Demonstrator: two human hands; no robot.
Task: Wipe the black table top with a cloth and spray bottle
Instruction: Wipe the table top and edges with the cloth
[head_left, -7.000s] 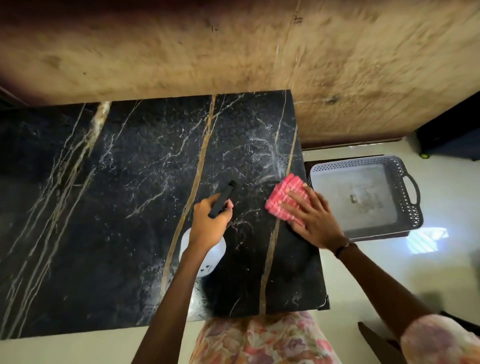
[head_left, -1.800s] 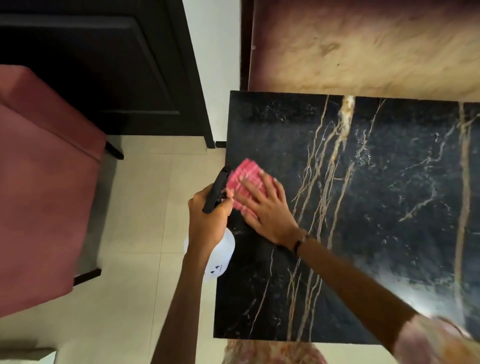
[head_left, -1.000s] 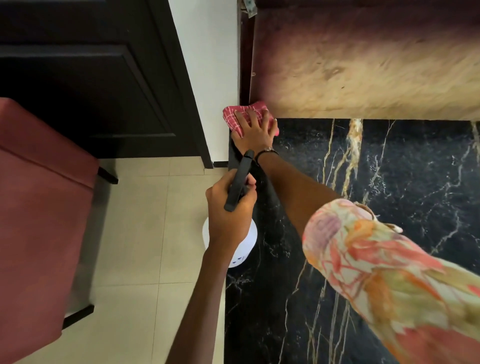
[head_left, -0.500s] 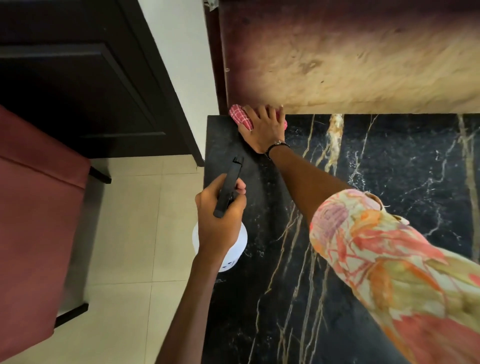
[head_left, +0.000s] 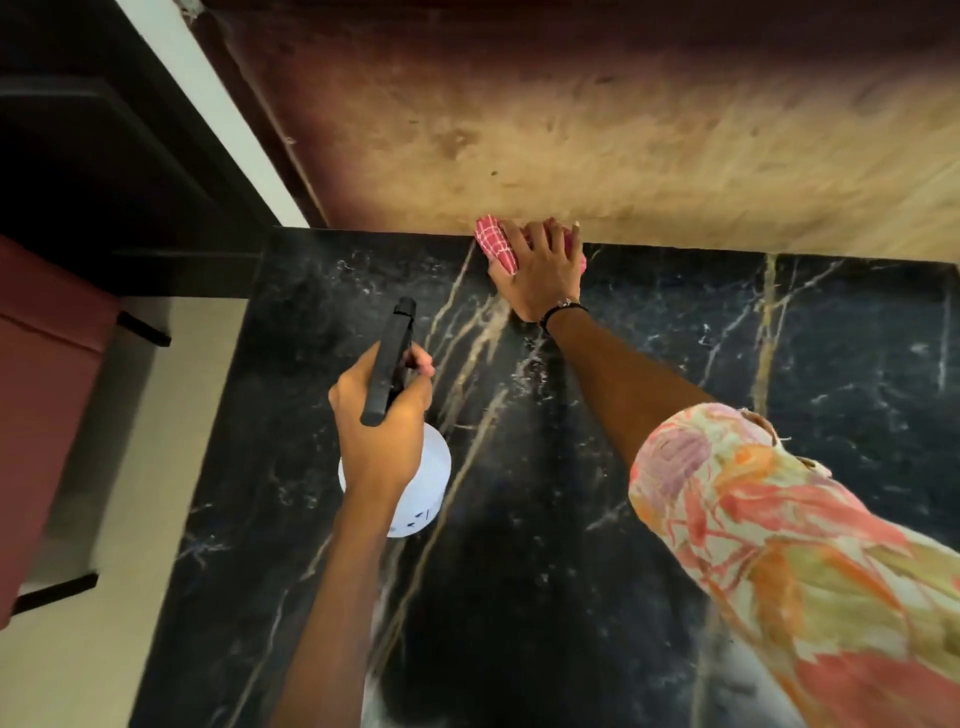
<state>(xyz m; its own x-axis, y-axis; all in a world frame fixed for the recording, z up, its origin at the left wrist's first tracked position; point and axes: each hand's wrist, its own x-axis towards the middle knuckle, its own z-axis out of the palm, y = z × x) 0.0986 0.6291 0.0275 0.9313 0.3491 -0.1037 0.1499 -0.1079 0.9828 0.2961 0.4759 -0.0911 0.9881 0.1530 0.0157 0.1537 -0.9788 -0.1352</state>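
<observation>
The black marble table top (head_left: 675, 364) with tan veins fills the lower right of the view. My right hand (head_left: 543, 270) lies flat with straight fingers on the red checked cloth (head_left: 496, 247), pressing it onto the table's far edge where it meets the wall. My left hand (head_left: 382, 415) grips the spray bottle, whose black head (head_left: 389, 358) points away from me and whose white body (head_left: 423, 493) hangs below the fist, above the table's left part.
A tan and brown wall (head_left: 623, 130) rises right behind the table. To the left are a dark door (head_left: 104, 156), pale floor tiles (head_left: 130, 441) and a red upholstered seat (head_left: 36, 389) with dark legs.
My right hand has slid the cloth rightward along the table's far edge from the back-left corner. My left hand with the bottle has come over the table.
</observation>
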